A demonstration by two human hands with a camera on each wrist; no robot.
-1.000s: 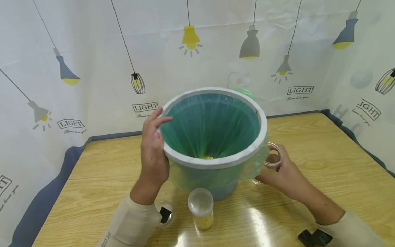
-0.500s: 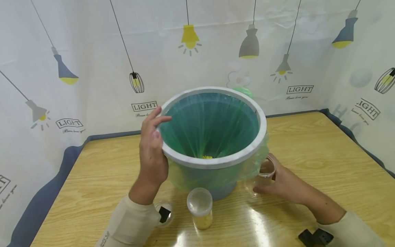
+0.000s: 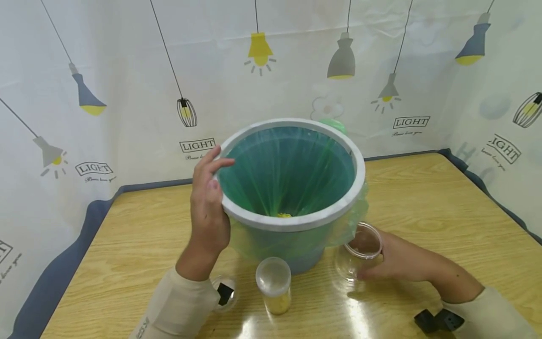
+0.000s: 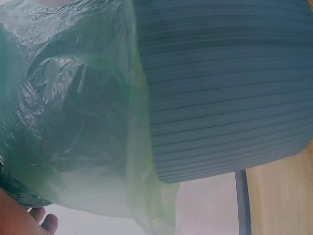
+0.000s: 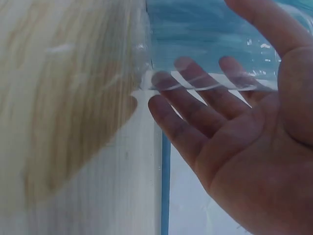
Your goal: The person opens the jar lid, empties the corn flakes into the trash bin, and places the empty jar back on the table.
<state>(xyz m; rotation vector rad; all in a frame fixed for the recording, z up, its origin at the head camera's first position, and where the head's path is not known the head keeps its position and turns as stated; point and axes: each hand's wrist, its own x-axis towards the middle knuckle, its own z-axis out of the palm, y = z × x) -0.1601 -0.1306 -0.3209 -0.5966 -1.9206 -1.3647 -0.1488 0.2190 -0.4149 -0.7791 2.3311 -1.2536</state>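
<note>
A blue-grey trash bin [image 3: 302, 256] with a white rim leans toward me, lined with a thin green plastic bag [image 3: 288, 174]. Small yellow bits [image 3: 284, 215] lie deep inside it. My left hand [image 3: 208, 207] grips the rim at its left side; only some fingertips show in the left wrist view. At the bin's right, a clear plastic jar [image 3: 360, 254] stands upright on the table. My right hand [image 3: 398, 256] reaches round the jar, thumb in front and fingers behind. Through its clear wall [image 5: 215, 39] the fingertips show in the right wrist view.
In front of the bin stands a lidded clear jar [image 3: 274, 287] with yellow contents. A clear round lid [image 3: 230, 301] lies by the left sleeve. The wooden table [image 3: 139, 235] meets a lamp-printed cloth [image 3: 288, 89] at the back.
My right hand has brought the clear jar down and toward me, from beside the bin's rim to the tabletop. The left hand and the bin have kept their place.
</note>
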